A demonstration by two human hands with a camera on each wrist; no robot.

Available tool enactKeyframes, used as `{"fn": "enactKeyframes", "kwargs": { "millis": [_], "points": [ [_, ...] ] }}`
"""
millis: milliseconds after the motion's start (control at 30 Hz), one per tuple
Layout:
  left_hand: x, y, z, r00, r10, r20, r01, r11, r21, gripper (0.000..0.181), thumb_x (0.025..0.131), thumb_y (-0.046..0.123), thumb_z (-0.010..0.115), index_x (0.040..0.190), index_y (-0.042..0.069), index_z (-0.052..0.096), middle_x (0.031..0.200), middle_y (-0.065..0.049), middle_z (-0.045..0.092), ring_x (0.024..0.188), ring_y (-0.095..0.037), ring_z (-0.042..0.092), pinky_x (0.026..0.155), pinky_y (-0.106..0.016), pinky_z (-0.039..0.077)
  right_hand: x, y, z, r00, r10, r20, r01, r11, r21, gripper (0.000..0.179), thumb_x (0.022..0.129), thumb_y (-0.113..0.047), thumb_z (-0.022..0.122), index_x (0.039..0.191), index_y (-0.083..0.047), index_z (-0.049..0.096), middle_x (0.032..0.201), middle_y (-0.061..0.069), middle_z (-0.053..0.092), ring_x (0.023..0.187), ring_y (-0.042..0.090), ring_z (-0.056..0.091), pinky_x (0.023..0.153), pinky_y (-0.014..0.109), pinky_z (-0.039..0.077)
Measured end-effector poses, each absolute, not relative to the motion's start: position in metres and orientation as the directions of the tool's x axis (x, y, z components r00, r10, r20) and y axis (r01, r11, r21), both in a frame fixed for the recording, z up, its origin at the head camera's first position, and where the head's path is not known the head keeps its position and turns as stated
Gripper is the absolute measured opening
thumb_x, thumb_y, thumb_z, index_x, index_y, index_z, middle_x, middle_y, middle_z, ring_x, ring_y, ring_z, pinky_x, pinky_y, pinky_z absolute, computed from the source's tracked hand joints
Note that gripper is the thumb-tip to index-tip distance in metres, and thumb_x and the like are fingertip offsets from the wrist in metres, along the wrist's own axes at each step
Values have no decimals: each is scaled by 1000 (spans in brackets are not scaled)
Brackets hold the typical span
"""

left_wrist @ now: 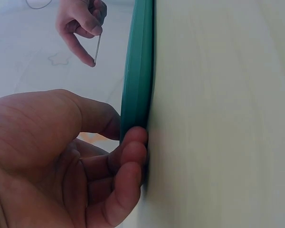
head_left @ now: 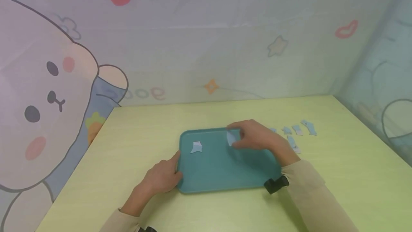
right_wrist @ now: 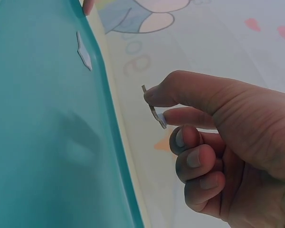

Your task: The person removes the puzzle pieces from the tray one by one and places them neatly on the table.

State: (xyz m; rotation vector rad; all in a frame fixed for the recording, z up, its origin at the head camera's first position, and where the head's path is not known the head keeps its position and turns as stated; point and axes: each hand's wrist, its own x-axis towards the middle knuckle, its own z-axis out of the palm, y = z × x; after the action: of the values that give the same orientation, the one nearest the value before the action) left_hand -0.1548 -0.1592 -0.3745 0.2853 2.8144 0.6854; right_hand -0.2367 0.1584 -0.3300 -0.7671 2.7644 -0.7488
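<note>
A shallow teal tray (head_left: 219, 178) lies on the table in the head view. At its left edge, my left hand (head_left: 162, 176) grips the rim; the left wrist view has the thumb on one side of the rim and curled fingers on the other. Over the tray's far part, my right hand (head_left: 257, 135) pinches a thin light-blue puzzle piece (head_left: 230, 138) between thumb and index finger. Seen edge-on in the right wrist view, that piece (right_wrist: 154, 110) is held up above the tray. Another light-blue puzzle piece (head_left: 197, 147) lies flat in the tray's upper left.
Several more light-blue pieces (head_left: 297, 130) lie on the yellow table (head_left: 338, 174) right of the tray, partly behind my right forearm. A printed cloth (head_left: 193, 46) hangs behind the table. Dark straps (head_left: 276, 184) sit at both wrists.
</note>
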Motion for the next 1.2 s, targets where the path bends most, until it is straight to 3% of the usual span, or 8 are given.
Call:
{"fn": "enactKeyframes", "kwargs": {
  "millis": [467, 667, 1200],
  "points": [
    [-155, -158, -376, -955, 240, -177, 128, 866, 483, 74, 96, 12, 54, 164, -6, 29, 61, 0, 46, 51, -13, 40, 49, -28, 29, -238, 178, -332, -850, -525, -49, -428, 742, -517, 62, 92, -22, 74, 151, -11, 59, 58, -8, 36, 55, 10, 32, 57, 31, 32],
    [-157, -158, -375, -956, 235, -176, 128, 872, 472, 74, 96, 12, 54, 164, -5, 29, 69, -4, 53, 57, -16, 45, 51, -30, 31, -239, 191, -334, -857, -514, -37, -427, 749, -507, 61, 91, -22, 74, 149, -10, 60, 61, -8, 40, 57, 10, 37, 59, 31, 35],
    [-156, -157, -373, -956, 234, -178, 124, 870, 478, 74, 96, 12, 54, 164, -5, 29, 64, -2, 49, 55, -15, 44, 51, -29, 31, -234, 226, -331, -882, -467, -64, -367, 765, -529, 62, 91, -22, 76, 149, -11, 59, 63, -5, 46, 57, 12, 44, 57, 31, 42]
  ]
}}
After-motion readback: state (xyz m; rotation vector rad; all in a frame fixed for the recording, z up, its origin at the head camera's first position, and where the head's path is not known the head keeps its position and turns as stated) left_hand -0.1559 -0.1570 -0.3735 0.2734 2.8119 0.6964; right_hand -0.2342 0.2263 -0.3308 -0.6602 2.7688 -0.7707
